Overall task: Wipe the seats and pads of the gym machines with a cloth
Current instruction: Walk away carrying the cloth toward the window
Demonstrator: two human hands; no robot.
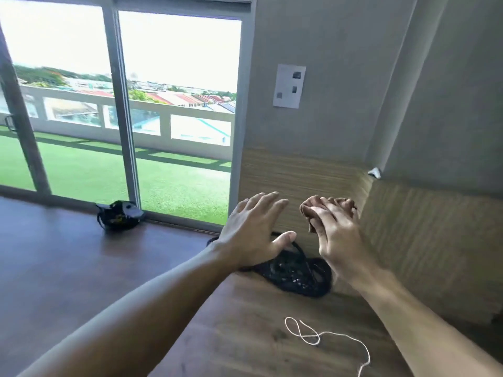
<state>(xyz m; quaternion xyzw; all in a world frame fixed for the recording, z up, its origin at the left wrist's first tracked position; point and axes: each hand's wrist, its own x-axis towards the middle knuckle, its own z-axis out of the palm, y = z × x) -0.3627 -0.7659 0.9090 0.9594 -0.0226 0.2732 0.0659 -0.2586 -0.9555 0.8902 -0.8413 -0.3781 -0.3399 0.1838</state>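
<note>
The right hand [336, 235] is closed around a brown cloth [313, 213], bunched up in the fingers near the middle of the frame, in front of the wooden wall. The left hand [253, 232] is open and holds nothing, with fingers spread above a black tangle of cord [296, 276] on the wooden table [245, 336]. A white string [321, 336] lies lower down. No gym machine, seat or pad shows here. So the wiping looks like it has not started in this spot, and all of it seems left to do.

I'm looking into a bare upper-floor room: dark wood floor [54, 268], grey wall [340, 63] with wood panelling [299, 172]. Sliding glass doors [119, 104] open onto a turfed balcony [95, 172] above rooftops.
</note>
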